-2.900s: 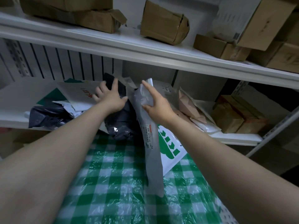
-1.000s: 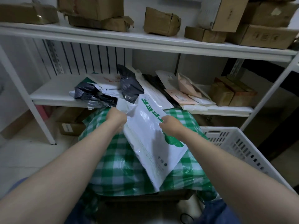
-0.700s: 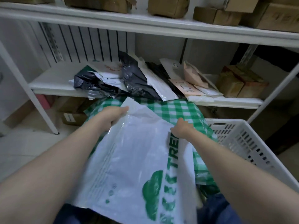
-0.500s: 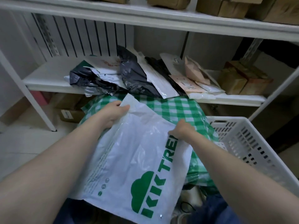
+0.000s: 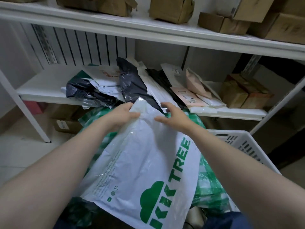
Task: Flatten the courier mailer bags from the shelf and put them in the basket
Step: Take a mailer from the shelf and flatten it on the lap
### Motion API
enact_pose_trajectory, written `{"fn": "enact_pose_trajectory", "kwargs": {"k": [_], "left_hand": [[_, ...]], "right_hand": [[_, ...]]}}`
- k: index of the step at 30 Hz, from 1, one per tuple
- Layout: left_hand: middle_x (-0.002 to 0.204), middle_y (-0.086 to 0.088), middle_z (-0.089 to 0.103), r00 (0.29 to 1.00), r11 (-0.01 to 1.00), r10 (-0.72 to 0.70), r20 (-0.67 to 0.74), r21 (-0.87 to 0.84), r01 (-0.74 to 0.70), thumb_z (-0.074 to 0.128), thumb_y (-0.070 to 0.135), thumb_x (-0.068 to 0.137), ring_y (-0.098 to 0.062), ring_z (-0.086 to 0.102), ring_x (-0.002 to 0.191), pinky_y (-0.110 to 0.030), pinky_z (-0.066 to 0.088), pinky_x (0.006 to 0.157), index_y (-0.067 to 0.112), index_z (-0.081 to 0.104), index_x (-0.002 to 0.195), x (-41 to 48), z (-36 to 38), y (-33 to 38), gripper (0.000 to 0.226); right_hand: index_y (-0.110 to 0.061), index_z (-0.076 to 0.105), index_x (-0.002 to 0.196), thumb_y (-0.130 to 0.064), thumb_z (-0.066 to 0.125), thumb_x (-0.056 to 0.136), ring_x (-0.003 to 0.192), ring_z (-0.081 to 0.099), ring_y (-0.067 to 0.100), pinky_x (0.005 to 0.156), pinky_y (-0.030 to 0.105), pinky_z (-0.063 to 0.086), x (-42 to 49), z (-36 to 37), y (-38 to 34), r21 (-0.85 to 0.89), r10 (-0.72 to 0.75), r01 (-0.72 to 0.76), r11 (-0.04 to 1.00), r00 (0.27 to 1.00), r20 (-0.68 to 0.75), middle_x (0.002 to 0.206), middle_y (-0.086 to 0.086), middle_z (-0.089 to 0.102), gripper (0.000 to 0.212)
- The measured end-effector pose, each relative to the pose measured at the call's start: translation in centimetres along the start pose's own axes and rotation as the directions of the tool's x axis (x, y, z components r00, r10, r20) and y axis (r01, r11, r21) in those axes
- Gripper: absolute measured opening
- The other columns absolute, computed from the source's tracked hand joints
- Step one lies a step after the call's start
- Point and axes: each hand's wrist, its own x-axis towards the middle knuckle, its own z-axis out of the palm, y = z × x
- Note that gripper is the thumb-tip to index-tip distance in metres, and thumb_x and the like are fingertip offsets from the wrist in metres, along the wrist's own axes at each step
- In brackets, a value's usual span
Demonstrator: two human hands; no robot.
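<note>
A large white mailer bag (image 5: 145, 171) with green tree lettering lies across the green checked table (image 5: 209, 187) in front of me. My left hand (image 5: 122, 115) grips its far top corner. My right hand (image 5: 173, 117) hovers just right of that corner with fingers spread and curved, holding nothing. The white slatted basket (image 5: 239, 142) stands at my right. More mailer bags (image 5: 132, 85), black, white and pink, lie heaped on the middle shelf (image 5: 42, 86) beyond the table.
Brown cardboard boxes (image 5: 239, 95) sit at the right of the middle shelf, and more cartons (image 5: 171, 9) line the top shelf. A white shelf leg (image 5: 24, 113) stands at the left. Boxes (image 5: 66, 124) lie on the floor under the shelf.
The white mailer was pulled off the shelf and spread over the table. My right hand has let go of its top edge and now hovers open beside my left hand.
</note>
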Motion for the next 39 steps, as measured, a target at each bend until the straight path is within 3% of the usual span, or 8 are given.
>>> {"fn": "enact_pose_trajectory", "kwargs": {"k": [2, 9, 16, 22, 27, 30, 33, 39], "left_hand": [[0.103, -0.013, 0.070, 0.995, 0.997, 0.073, 0.074, -0.002, -0.073, 0.065, 0.012, 0.093, -0.026, 0.068, 0.086, -0.037, 0.054, 0.074, 0.008, 0.058, 0.115, -0.1, 0.5, 0.9, 0.023], [0.089, -0.004, 0.068, 0.990, 0.985, 0.138, 0.002, -0.108, -0.137, 0.066, 0.009, 0.091, -0.019, 0.064, 0.078, -0.035, 0.052, 0.073, 0.017, 0.063, 0.098, -1.0, -0.3, 1.0, 0.011], [0.086, -0.008, 0.067, 0.993, 0.969, 0.118, -0.021, -0.218, -0.119, 0.068, 0.009, 0.090, -0.022, 0.064, 0.073, -0.035, 0.053, 0.066, 0.015, 0.058, 0.094, -1.2, -0.1, 1.7, 0.012], [0.091, -0.003, 0.075, 0.976, 0.991, 0.134, -0.174, 0.000, -0.136, 0.080, 0.027, 0.080, -0.019, 0.071, 0.080, -0.032, 0.058, 0.069, 0.020, 0.071, 0.093, -1.1, -0.3, 2.0, 0.017], [0.098, -0.004, 0.074, 0.982, 0.971, 0.183, 0.045, -0.166, -0.173, 0.068, 0.016, 0.092, -0.018, 0.070, 0.081, -0.029, 0.056, 0.068, 0.020, 0.069, 0.111, -1.8, -0.8, 3.0, 0.019], [0.093, -0.008, 0.074, 0.981, 0.975, 0.189, -0.043, -0.113, -0.193, 0.067, 0.013, 0.092, -0.023, 0.068, 0.078, -0.038, 0.056, 0.074, 0.017, 0.071, 0.101, -1.1, -0.9, 3.2, 0.011], [0.092, -0.004, 0.069, 0.928, 0.975, 0.213, -0.307, 0.125, -0.182, 0.065, 0.016, 0.093, -0.020, 0.060, 0.080, -0.024, 0.046, 0.068, 0.014, 0.069, 0.100, -0.5, -1.3, 2.7, 0.009], [0.101, -0.014, 0.054, 0.834, 0.931, 0.265, -0.483, 0.354, -0.091, 0.050, 0.011, 0.099, -0.027, 0.047, 0.085, -0.032, 0.031, 0.067, 0.009, 0.050, 0.110, 0.9, -2.3, -1.0, 0.012]], "right_hand": [[-0.027, 0.055, 0.133, -0.031, 0.076, 0.083, 0.107, 0.059, -0.001, 0.087, 0.013, 0.046, 0.3, -0.4, -2.3, 0.251, -0.079, 0.038, 0.967, 0.984, 0.158, 0.121, -0.014, 0.062, 0.054], [-0.018, 0.071, 0.102, -0.024, 0.072, 0.087, 0.070, 0.066, 0.008, 0.065, 0.020, 0.051, 0.7, -0.9, -3.7, 0.270, -0.027, -0.047, 0.962, 0.964, 0.265, 0.084, -0.004, 0.071, 0.016], [-0.011, 0.073, 0.089, -0.039, 0.064, 0.091, 0.058, 0.045, 0.016, 0.064, 0.028, 0.036, 0.0, -1.5, -3.7, 0.128, 0.038, -0.063, 0.990, 0.981, 0.190, 0.066, 0.001, 0.053, 0.030], [0.002, 0.062, 0.078, -0.031, 0.057, 0.097, 0.052, 0.037, 0.013, 0.054, 0.026, 0.030, 0.1, -1.8, -4.9, 0.027, -0.001, 0.000, 1.000, 0.999, 0.048, 0.062, 0.004, 0.043, 0.038], [-0.014, 0.051, 0.067, -0.037, 0.053, 0.098, 0.042, 0.033, 0.008, 0.041, 0.019, 0.027, -0.5, -2.9, -6.0, -0.033, -0.039, 0.044, 0.998, 0.988, 0.147, 0.055, -0.002, 0.042, 0.039], [-0.016, 0.042, 0.065, -0.039, 0.055, 0.096, 0.047, 0.034, 0.009, 0.046, 0.024, 0.025, 0.1, -2.7, -6.0, -0.153, -0.056, 0.081, 0.985, 0.986, 0.160, 0.055, -0.004, 0.039, 0.042], [-0.011, 0.059, 0.079, -0.035, 0.059, 0.092, 0.069, 0.049, 0.019, 0.055, 0.028, 0.034, 0.9, -3.0, -4.4, -0.502, 0.000, 0.073, 0.862, 0.990, 0.144, 0.077, 0.003, 0.058, 0.027], [-0.014, 0.058, 0.090, -0.016, 0.051, 0.093, 0.089, 0.057, 0.029, 0.075, 0.038, 0.038, 1.4, -2.2, -0.9, -0.660, 0.079, -0.243, 0.711, 0.960, -0.268, 0.089, 0.006, 0.062, 0.007]]}}
